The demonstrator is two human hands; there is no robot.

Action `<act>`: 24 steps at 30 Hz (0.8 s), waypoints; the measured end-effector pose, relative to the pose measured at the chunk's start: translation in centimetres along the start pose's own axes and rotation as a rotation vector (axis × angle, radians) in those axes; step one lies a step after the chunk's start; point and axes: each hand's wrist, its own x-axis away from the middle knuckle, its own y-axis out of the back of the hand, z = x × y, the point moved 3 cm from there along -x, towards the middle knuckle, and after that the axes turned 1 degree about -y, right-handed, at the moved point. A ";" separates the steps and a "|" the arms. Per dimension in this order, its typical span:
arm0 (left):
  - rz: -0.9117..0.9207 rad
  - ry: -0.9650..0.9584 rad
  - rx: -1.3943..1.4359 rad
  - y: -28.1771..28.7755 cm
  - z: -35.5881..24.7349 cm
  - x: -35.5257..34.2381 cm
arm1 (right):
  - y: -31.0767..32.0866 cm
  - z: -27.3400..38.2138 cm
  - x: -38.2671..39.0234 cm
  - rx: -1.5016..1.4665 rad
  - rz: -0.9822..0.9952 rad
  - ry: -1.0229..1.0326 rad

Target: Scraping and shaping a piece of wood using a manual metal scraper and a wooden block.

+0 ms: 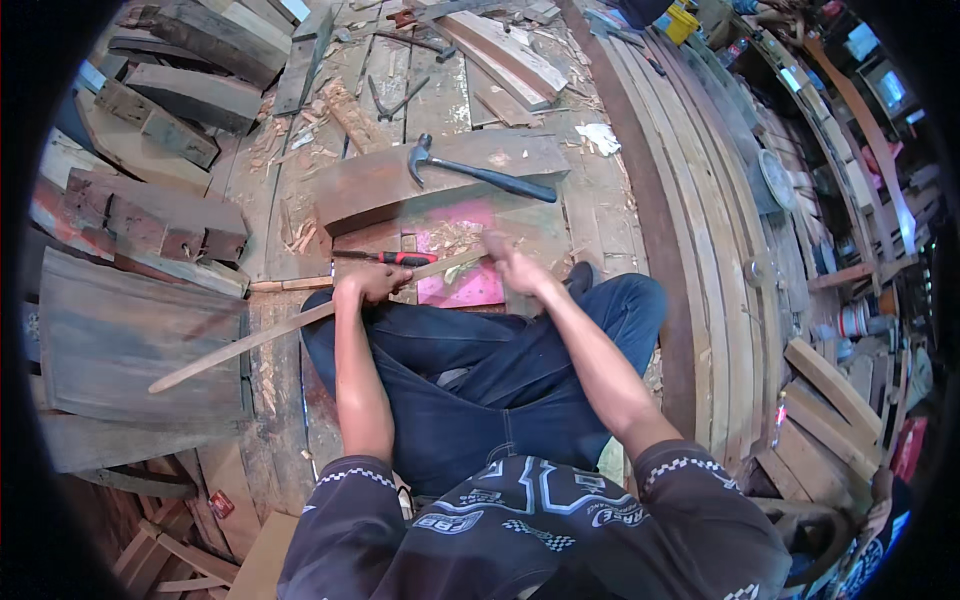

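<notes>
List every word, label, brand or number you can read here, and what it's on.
Dark shirt: pale printed lettering and a large number-like design, partly readable; I won't copy prints or brands.
Small red packet on the floor: too small to read.
Wooden strip and hammer: no lettering that I can make out.

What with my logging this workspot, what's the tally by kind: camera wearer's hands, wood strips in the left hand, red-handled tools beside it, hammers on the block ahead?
Left hand and right hand: 2
Wood strip: 1
Red-handled tool: 1
Hammer: 1
Total: 5
</notes>
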 end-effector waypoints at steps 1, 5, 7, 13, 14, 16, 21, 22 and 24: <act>-0.036 -0.032 -0.024 -0.4 1.2 -0.4 | -1.0 2.3 0.7 -0.095 0.108 0.011; -0.058 -0.088 -0.069 -0.5 2.1 -1.1 | -2.5 3.1 1.7 -0.140 0.016 0.215; -0.011 -0.067 -0.095 -0.3 1.2 -0.9 | -0.9 -0.3 0.0 -0.078 0.055 -0.031; -0.079 -0.109 -0.156 -0.2 0.7 -1.3 | -1.9 -0.4 -1.8 -0.086 0.039 -0.012; -0.075 -0.086 -0.139 -0.6 2.3 -0.9 | -2.7 3.4 -0.3 -0.067 0.119 0.045; -0.072 -0.100 -0.085 -0.4 1.6 -0.4 | -3.3 5.5 1.4 -0.001 0.004 0.280; -0.059 -0.090 -0.124 -0.6 1.5 -0.5 | 1.0 -1.0 -1.1 -0.006 0.085 -0.079; -0.076 -0.123 -0.146 -0.2 0.8 -0.6 | 2.0 -2.4 -1.6 0.031 -0.004 -0.122; -0.076 -0.092 -0.200 -0.3 -0.1 -0.3 | 1.2 -2.8 -1.8 0.012 -0.002 -0.110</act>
